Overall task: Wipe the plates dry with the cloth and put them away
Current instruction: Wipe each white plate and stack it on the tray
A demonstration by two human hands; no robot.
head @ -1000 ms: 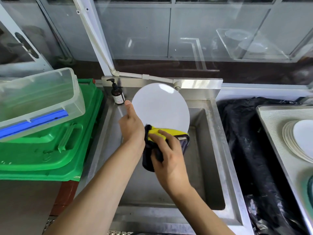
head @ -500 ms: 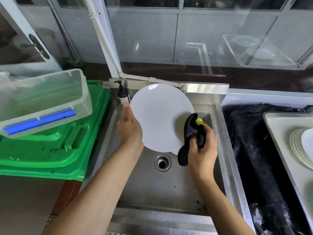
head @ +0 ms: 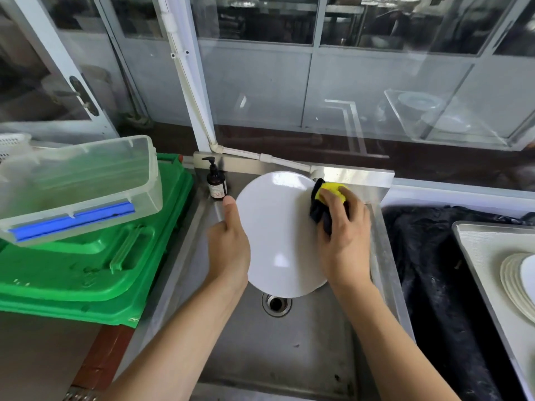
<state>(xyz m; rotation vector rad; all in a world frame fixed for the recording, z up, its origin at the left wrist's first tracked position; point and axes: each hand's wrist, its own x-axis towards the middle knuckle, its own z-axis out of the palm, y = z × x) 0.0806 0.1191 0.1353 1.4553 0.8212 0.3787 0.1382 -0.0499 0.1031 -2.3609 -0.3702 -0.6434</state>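
Round white plate (head: 275, 235) held tilted over the steel sink (head: 289, 342), above the drain. Left hand (head: 228, 250) gripping its left rim, thumb up. Right hand (head: 341, 241) pressing the bunched yellow-and-black cloth (head: 327, 201) on the right rim. Probably hard, smooth, slippery, breakable; best held by the rim.

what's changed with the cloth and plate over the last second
The right hand has carried the cloth around the plate, from its near edge a second ago, along the right side, up to the upper right rim now. No grip was taken or released. The left hand still holds the plate's left edge, thumb up, over the sink. The soap bottle and stacked plates stay put.
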